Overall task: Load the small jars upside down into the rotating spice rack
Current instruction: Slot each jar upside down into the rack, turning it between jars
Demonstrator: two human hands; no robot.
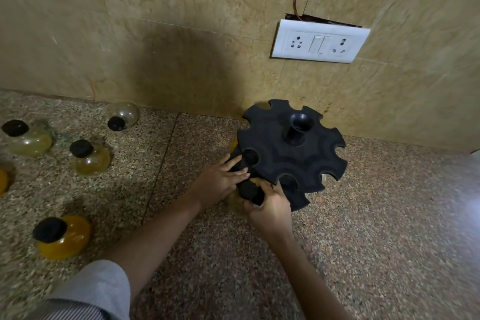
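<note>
While both hands work at the near-left edge of the black spice rack (291, 150), a small jar (246, 189) with a black cap sits between them, right at the rack's lower tier. Left hand (218, 182) lies w/ fingers (237, 173) stretched out flat against the rack's side and the jar's cap, not curled round anything. Right hand (270, 208) is curled closed on the jar from below/right; jar body mostly hidden, so tilt can't be told. Rack stands on the speckled table (363, 215) close to the tiled wall (155, 21), under a white switchboard (320, 43). Four more capped jars sit well apart to the left: clear one (123, 115), two pale yellowish (28, 139) (89, 157), one deep yellow (62, 236). Striped sleeve (98, 291) at bottom left.
</note>
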